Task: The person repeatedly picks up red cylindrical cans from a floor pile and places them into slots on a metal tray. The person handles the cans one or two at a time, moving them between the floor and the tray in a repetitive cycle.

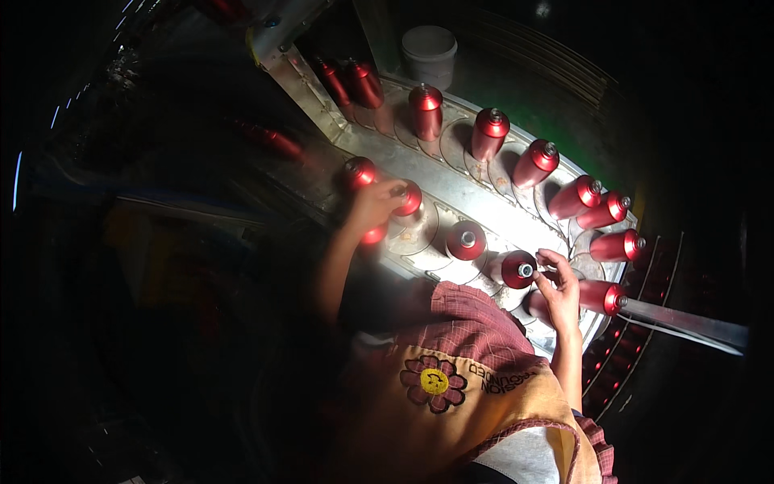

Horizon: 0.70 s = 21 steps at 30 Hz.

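Shiny red metal bottles with narrow silver necks stand on a conveyor of overlapping curved plates. My left hand curls its fingers over the shoulder of one red bottle. Another red bottle is just beyond that hand, and a further one is partly hidden under it. My right hand has its thumb and fingers apart, right beside the open neck of a red bottle; whether the fingertips touch it I cannot tell. Between my hands is another red bottle. Behind my right hand, one more red bottle is partly covered.
The conveyor bends round at the right, carrying several red bottles along its far side. A white bucket stands behind it. A flat metal bar sticks out at the right. My apron presses close to the near edge.
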Tool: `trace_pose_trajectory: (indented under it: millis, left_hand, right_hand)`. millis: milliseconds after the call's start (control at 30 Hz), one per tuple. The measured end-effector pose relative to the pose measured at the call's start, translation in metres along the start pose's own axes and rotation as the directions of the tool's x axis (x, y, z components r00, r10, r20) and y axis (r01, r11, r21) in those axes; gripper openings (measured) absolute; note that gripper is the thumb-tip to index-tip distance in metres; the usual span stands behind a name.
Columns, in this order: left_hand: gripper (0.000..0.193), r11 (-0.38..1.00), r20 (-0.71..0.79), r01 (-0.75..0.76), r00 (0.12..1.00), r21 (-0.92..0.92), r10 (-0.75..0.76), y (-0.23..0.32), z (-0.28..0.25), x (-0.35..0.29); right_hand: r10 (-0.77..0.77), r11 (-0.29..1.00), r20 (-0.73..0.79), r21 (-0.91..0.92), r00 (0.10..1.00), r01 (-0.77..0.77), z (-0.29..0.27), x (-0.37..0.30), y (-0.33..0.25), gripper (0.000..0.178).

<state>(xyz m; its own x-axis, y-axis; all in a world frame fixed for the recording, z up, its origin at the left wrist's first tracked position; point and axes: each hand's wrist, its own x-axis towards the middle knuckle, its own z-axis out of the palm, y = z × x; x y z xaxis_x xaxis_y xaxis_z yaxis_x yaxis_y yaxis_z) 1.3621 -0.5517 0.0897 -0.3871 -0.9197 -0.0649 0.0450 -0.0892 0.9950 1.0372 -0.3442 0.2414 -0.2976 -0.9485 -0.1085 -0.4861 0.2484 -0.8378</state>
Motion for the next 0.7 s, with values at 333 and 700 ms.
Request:
trace_pose_trajectory:
  millis: [333,700]
  left_hand:
    - [0.049,0.985,-0.152,0.145,0.980,0.096,-0.129,0.007,-0.025,0.021]
    - [0.035,0.946,0.116,0.115,0.981,0.302,-0.156,0.037,0.021,-0.032]
  right_hand:
    - [-0.195,0.914,-0.058,-0.372,0.979,0.160,-0.001,0.000,0.024,0.050]
    - [-0.075,0.940,-0.352,-0.337,0.933,-0.051,-0.058,-0.070,0.097,0.049]
